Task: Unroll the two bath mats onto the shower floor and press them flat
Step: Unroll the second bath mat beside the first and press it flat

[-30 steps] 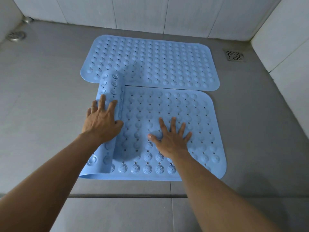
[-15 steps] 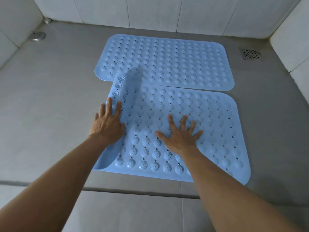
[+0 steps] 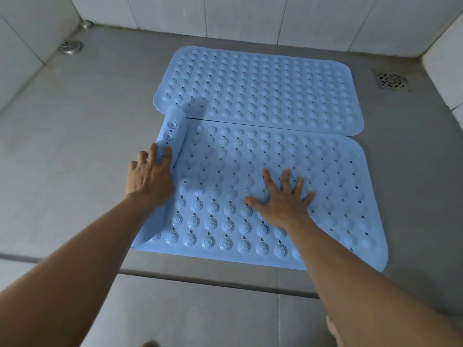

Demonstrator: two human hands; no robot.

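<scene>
The grey shower floor [image 3: 75,171] carries two blue bath mats, both with their long axes running left to right. The far mat [image 3: 263,88] lies fully flat beyond both hands. The near mat [image 3: 313,171] lies under them, flat except for its left end, which is curled into a short roll [image 3: 172,131] whose axis points away from the person. The left hand [image 3: 150,179] rests on that roll, fingers extended over it. The right hand [image 3: 283,204] presses flat, fingers spread wide. There are two drains: a square drain [image 3: 391,80] far right of the right hand and a round drain [image 3: 71,47] far beyond the left.
</scene>
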